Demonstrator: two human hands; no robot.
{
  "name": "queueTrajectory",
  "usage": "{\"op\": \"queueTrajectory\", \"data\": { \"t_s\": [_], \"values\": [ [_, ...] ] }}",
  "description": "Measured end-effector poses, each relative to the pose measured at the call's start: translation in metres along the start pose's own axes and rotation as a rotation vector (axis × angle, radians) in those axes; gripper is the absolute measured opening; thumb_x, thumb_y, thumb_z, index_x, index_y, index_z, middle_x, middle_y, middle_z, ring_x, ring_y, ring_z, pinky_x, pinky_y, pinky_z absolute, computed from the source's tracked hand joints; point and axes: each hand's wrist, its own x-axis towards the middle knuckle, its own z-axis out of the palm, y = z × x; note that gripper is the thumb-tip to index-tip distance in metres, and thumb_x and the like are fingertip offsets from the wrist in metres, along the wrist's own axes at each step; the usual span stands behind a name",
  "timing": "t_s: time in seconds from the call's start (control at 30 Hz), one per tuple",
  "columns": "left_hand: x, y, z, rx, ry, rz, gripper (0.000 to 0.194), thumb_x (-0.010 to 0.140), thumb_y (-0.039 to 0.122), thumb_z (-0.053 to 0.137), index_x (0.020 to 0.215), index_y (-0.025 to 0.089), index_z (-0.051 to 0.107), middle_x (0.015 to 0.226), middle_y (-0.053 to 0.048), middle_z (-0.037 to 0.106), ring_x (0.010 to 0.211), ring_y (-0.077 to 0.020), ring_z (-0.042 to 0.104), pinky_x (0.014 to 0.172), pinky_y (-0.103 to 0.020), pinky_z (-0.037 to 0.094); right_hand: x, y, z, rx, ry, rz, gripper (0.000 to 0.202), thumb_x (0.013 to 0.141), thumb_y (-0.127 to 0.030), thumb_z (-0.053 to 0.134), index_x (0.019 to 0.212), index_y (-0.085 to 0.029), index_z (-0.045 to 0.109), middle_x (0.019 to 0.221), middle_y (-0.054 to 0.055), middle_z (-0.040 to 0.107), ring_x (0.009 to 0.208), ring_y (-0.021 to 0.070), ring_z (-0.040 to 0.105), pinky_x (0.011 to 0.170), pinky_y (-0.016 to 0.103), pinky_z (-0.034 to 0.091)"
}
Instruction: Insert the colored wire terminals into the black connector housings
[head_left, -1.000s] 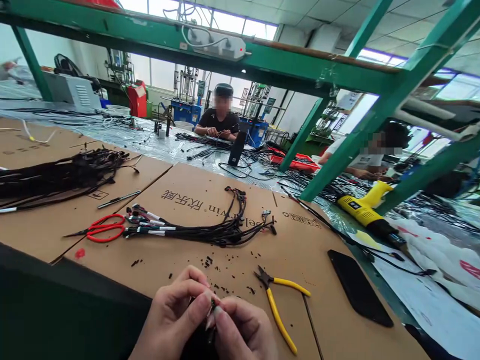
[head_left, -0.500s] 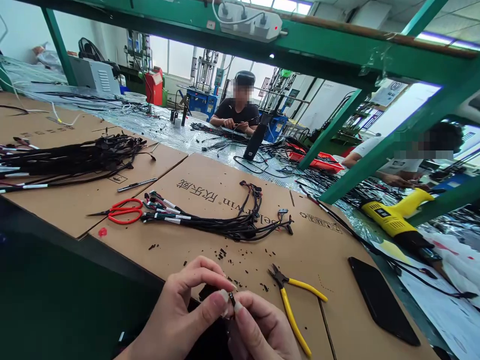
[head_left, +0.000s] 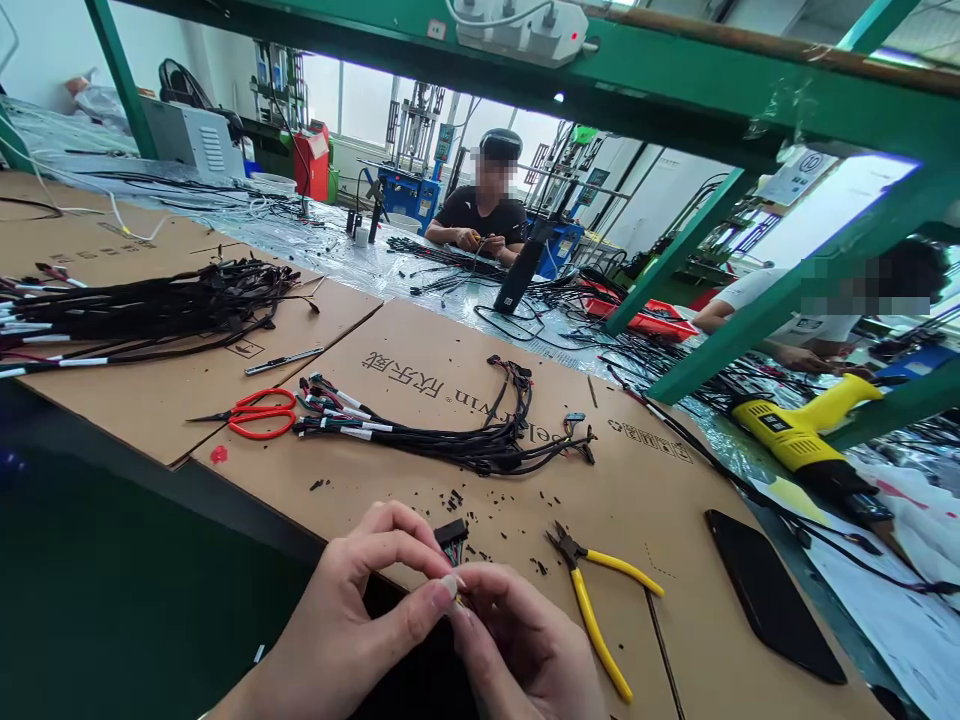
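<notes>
Left to right: big untouched harness pile sat far left, red scissors beside a smaller bundle mid-board. Your left hand and right hand both pinched one wire end, its black connector just above your fingertips. Yellow cutters lay idle to the right. I'd judge you were mid-batch, most harnesses left.

scissors: 1 | pliers: 1 | heat gun: 1 | phone: 1 (face down) | co-workers: 2
</notes>
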Motion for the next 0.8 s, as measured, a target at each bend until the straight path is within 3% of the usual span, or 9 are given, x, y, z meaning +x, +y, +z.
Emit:
{"op": "queueTrajectory", "data": {
  "t_s": [0.1, 0.17, 0.27, 0.37, 0.47, 0.6, 0.67, 0.73, 0.8],
  "values": [
    [-0.005, 0.0, -0.001, 0.152, 0.009, 0.166, 0.013, 0.082, 0.012, 0.063, 0.081, 0.023, 0.069, 0.081, 0.0, 0.063, 0.078, -0.0137, 0.06, 0.075, -0.024, 0.049, 0.006, 0.001, -0.002, -0.206, 0.024, -0.181, 0.028, 0.086, -0.04, 0.053, 0.101, -0.02, 0.065, 0.078, 0.004, 0.062, 0.065, 0.0092, 0.053, 0.06, 0.019, 0.044],
    [-0.007, -0.002, 0.0, 0.204, -0.007, 0.281, 0.018, 0.081, 0.007, 0.062, 0.084, 0.024, 0.066, 0.081, 0.001, 0.068, 0.082, -0.015, 0.062, 0.08, -0.026, 0.048, 0.009, -0.004, -0.002, -0.285, -0.044, -0.254, 0.027, 0.087, -0.037, 0.049, 0.093, -0.016, 0.065, 0.075, 0.005, 0.061, 0.064, 0.0096, 0.053, 0.058, 0.019, 0.041],
    [-0.007, -0.006, 0.004, 0.219, -0.031, 0.382, 0.021, 0.08, 0.004, 0.061, 0.086, 0.024, 0.063, 0.079, 0.002, 0.07, 0.09, -0.0184, 0.063, 0.088, -0.03, 0.044, 0.011, -0.014, -0.002, -0.289, -0.193, -0.258, 0.036, 0.091, -0.039, 0.038, 0.075, -0.015, 0.059, 0.063, 0.001, 0.053, 0.061, 0.0086, 0.049, 0.058, 0.019, 0.037],
    [-0.008, -0.011, 0.007, 0.127, -0.068, 0.364, 0.015, 0.085, 0.011, 0.059, 0.088, 0.025, 0.062, 0.081, 0.001, 0.067, 0.088, -0.0177, 0.065, 0.085, -0.029, 0.047, 0.006, -0.018, 0.0, -0.199, -0.303, -0.161, 0.038, 0.091, -0.042, 0.038, 0.072, -0.016, 0.058, 0.059, -0.002, 0.046, 0.058, 0.0066, 0.044, 0.056, 0.018, 0.035],
    [-0.009, -0.016, 0.009, -0.001, -0.049, 0.267, 0.01, 0.091, 0.018, 0.053, 0.089, 0.026, 0.061, 0.085, 0.0, 0.065, 0.083, -0.0156, 0.065, 0.072, -0.023, 0.052, -0.002, -0.012, -0.002, -0.157, -0.212, -0.154, 0.028, 0.084, -0.043, 0.052, 0.09, -0.018, 0.064, 0.08, 0.003, 0.057, 0.068, 0.0086, 0.053, 0.063, 0.019, 0.045],
    [-0.008, -0.017, 0.011, -0.087, 0.148, -0.02, 0.013, 0.085, 0.03, 0.063, 0.076, 0.021, 0.065, 0.07, 0.001, 0.061, 0.055, -0.0095, 0.057, 0.055, -0.017, 0.049, -0.01, 0.008, -0.036, -0.535, 0.209, -0.252, 0.032, 0.085, -0.046, 0.048, 0.104, -0.026, 0.064, 0.111, 0.007, 0.059, 0.1, 0.0139, 0.06, 0.09, 0.026, 0.05],
    [-0.007, -0.014, 0.014, -0.224, 0.214, -0.242, 0.023, 0.077, 0.039, 0.072, 0.071, 0.018, 0.066, 0.065, 0.002, 0.058, 0.048, -0.007, 0.052, 0.048, -0.016, 0.046, -0.012, 0.023, -0.067, -0.784, 0.386, -0.073, 0.043, 0.085, -0.054, 0.043, 0.11, -0.025, 0.063, 0.12, 0.01, 0.057, 0.114, 0.0207, 0.055, 0.101, 0.039, 0.045],
    [-0.004, -0.011, 0.016, -0.405, 0.223, -0.436, 0.031, 0.066, 0.045, 0.079, 0.069, 0.017, 0.067, 0.063, 0.002, 0.058, 0.049, -0.0074, 0.052, 0.048, -0.016, 0.046, -0.012, 0.041, -0.097, -0.848, 0.411, 0.051, 0.061, 0.079, -0.057, 0.047, 0.124, -0.017, 0.058, 0.132, 0.017, 0.05, 0.127, 0.0316, 0.045, 0.107, 0.054, 0.036],
    [-0.003, -0.009, 0.019, -0.544, 0.194, -0.546, 0.034, 0.06, 0.046, 0.083, 0.069, 0.016, 0.068, 0.063, 0.002, 0.059, 0.053, -0.0083, 0.054, 0.05, -0.017, 0.047, -0.013, 0.059, -0.119, -0.904, 0.382, 0.175, 0.085, 0.068, -0.059, 0.059, 0.136, -0.01, 0.048, 0.144, 0.024, 0.039, 0.138, 0.0447, 0.025, 0.106, 0.067, 0.027]
  ]
}}
